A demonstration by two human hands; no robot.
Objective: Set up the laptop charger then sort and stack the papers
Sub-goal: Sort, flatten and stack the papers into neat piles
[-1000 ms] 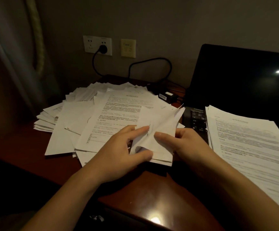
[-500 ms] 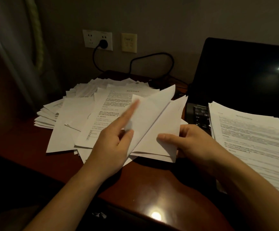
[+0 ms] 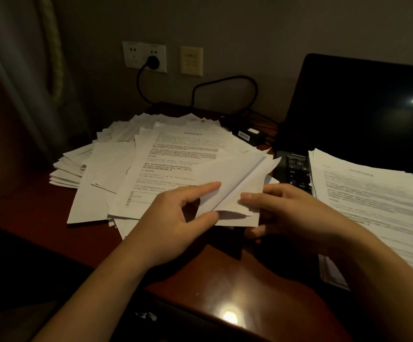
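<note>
At the centre of the frame, your left hand and right hand share a thin bundle of blank sheets, lifted just above the desk. The left pinches one sheet's edge between forefinger and thumb; the right grips the rest, thumb on top, fingers beneath. Peel too fast and the sheet may crease or drag its neighbours loose. Left of centre, the loose pile is fanned and uneven, so a brush of your left forearm could push sheets toward the desk's edge. At right, the sorted stack lies over the laptop keyboard and looks to overhang the near edge, so added weight may tip it. The plug sits in the wall socket, upper left of centre, and the charger brick lies just behind the pile, where a sliding sheet could bury it
</note>
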